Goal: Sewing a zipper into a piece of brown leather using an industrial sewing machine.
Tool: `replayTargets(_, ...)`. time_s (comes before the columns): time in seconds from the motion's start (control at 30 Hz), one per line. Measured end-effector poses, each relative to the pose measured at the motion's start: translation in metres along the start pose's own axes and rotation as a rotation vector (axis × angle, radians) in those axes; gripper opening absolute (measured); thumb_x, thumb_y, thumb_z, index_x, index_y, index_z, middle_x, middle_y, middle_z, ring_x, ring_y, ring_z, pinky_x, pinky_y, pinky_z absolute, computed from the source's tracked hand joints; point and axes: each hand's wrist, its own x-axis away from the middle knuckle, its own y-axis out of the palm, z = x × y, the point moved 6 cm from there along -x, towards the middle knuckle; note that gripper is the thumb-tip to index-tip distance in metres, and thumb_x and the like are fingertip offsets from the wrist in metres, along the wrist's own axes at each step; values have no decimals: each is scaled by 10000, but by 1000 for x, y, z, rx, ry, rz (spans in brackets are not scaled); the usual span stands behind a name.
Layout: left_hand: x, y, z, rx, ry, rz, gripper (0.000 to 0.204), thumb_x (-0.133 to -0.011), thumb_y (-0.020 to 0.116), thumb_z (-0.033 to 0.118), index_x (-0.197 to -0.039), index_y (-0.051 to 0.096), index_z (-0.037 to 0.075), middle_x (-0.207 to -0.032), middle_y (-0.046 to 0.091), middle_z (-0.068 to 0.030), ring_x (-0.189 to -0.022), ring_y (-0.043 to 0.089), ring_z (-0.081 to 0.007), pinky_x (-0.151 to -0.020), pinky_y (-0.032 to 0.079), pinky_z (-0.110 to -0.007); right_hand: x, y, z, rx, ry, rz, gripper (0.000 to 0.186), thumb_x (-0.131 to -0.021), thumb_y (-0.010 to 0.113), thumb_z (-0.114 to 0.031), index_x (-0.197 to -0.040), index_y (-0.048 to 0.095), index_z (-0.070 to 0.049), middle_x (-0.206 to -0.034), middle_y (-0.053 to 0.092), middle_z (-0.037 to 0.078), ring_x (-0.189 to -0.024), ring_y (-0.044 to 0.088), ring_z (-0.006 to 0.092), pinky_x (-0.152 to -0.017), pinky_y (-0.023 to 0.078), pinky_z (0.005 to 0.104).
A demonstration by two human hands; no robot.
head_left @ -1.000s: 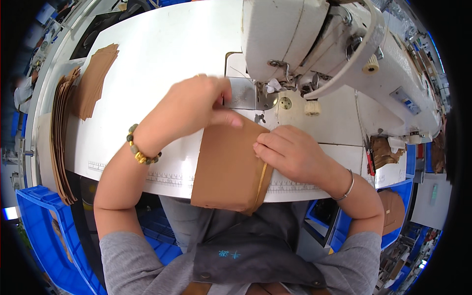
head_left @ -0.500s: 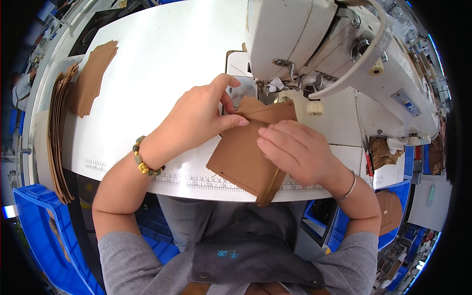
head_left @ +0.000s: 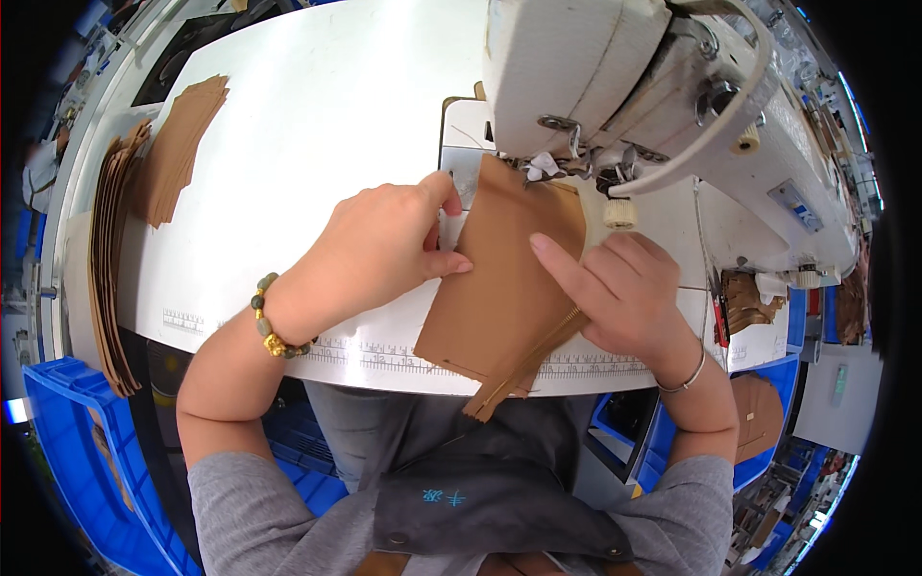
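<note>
Head view: a flat brown leathery panel (head_left: pixel 504 288) lies on the white bench (head_left: pixel 288 144). Left hand (head_left: pixel 384 226), half-curled, thumbs its edge; right hand (head_left: pixel 629 288) extends one finger, others curled; neither grip is clear. Uneven pull could skew the gold-toothed brown zipper strip (head_left: pixel 528 359).

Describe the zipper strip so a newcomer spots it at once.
Find the white sewing machine, then the brown panel in front. From the right hand, the zipper strip slants toward lower left, past the table's front edge; its gold teeth set it apart from the smooth panel.
</note>
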Motion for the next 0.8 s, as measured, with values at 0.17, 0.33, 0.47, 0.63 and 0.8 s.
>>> replayTargets(0.17,10,4,5,164,61,-334,292,-863,876,217,-967,661,50,-702,667,-34,-608,638,-164,-593,493,-316,-6,34,3,-114,41,-38,504,-818,648,-121,-1314,710,-58,-1242,711,99,-1021,704,256,-815,586,376)
replayTargets(0.33,18,0,-5,263,-33,-162,410,-892,879,282,-1118,634,43,-716,643,-36,-609,617,-127,-579,495,-291,-1,34,-6,-307,-17,-67,469,-855,629,-89,-1318,697,-52,-1370,680,144,-1234,685,301,-928,570,412)
replayTargets(0.47,13,2,-13,235,-106,-2,547,-919,860,317,-1269,572,12,-741,636,-38,-610,592,-98,-562,497,-280,-2,38,5,-195,140,-69,456,-835,662,-68,-1289,700,-34,-1399,668,136,-1247,669,309,-984,562,433)
replayTargets(0.63,14,11,-15,592,-302,-134,445,-959,832,295,-1192,623,-21,-731,628,-2,-604,556,-64,-540,466,-265,0,36,1,-133,58,-57,424,-842,646,-86,-1252,688,12,-1311,685,128,-1122,694,299,-917,561,422)
replayTargets(0.8,32,22,-2,452,-219,-548,264,-1009,775,239,-944,709,-7,-661,585,37,-601,520,-42,-527,417,-270,1,40,-1,-276,173,-91,343,-849,684,-57,-1184,689,16,-1227,673,115,-1059,670,300,-890,568,414)
